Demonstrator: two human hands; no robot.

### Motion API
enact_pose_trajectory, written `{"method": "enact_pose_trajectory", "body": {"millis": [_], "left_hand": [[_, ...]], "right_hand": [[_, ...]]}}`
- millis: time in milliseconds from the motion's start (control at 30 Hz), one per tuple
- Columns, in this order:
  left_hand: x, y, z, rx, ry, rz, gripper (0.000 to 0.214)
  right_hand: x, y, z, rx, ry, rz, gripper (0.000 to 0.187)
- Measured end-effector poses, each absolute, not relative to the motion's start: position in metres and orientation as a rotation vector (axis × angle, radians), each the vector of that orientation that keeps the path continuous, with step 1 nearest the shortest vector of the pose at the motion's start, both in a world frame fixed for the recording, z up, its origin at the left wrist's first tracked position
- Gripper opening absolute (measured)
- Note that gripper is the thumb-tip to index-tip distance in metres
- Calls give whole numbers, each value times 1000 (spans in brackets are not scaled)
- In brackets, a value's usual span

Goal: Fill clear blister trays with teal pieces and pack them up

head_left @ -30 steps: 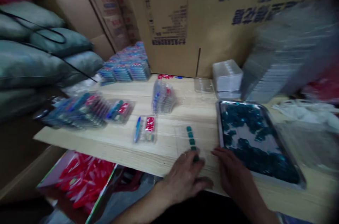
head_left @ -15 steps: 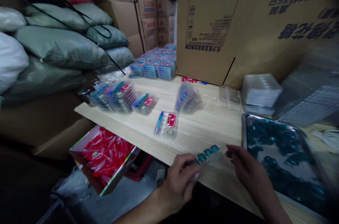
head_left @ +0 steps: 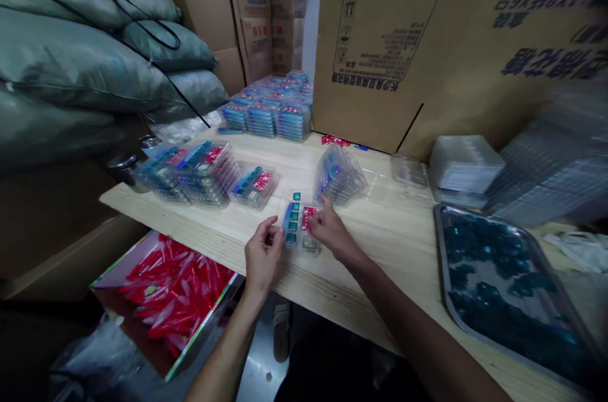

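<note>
Clear plastic pack (head_left: pixel 298 225) lies flat on the wooden table top (head_left: pixel 380 256), between both hands. Teal square gems (head_left: pixel 294 215) sit in a column inside, beside a blue strip and a red card (head_left: pixel 309 217). Left hand (head_left: pixel 264 254): fingers curled together, just beside the pack; possibly pinching something small, cannot tell. Right hand (head_left: pixel 333 231): fingertips pressed together on the pack's edge near the card. Steel tray (head_left: pixel 439 244) of teal gems at right. Carton (head_left: pixel 380 28) print upside down, apparently "LX8" and Chinese characters, too blurred to read reliably.

Clear trays (head_left: pixel 551 168) blur at right; the right hand (head_left: pixel 332 231) partly hides the blister pack (head_left: pixel 298 225).
</note>
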State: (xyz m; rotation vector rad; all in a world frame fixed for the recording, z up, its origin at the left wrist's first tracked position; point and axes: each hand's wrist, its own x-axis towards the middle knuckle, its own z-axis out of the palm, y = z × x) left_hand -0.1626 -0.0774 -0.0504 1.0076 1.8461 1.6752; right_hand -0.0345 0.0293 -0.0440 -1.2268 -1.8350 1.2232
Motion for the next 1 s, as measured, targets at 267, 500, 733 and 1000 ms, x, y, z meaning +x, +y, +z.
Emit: {"method": "enact_pose_trajectory", "body": {"millis": [267, 500, 733, 1000], "left_hand": [[-182, -62, -74, 1244, 1936, 1465, 34], [-187, -50, -72, 1538, 2028, 1208, 36], [-139, -45, -50, 1610, 2367, 936, 49], [-120, -32, -44, 1620, 2498, 518, 66]], "right_hand": [[-27, 31, -41, -1511, -2490, 669, 28], [-19, 35, -50, -1397, -2499, 816, 35], [0, 50, -80, -1372, -2056, 858, 40], [20, 33, -114, -1136, -1833, 797, 36]]}}
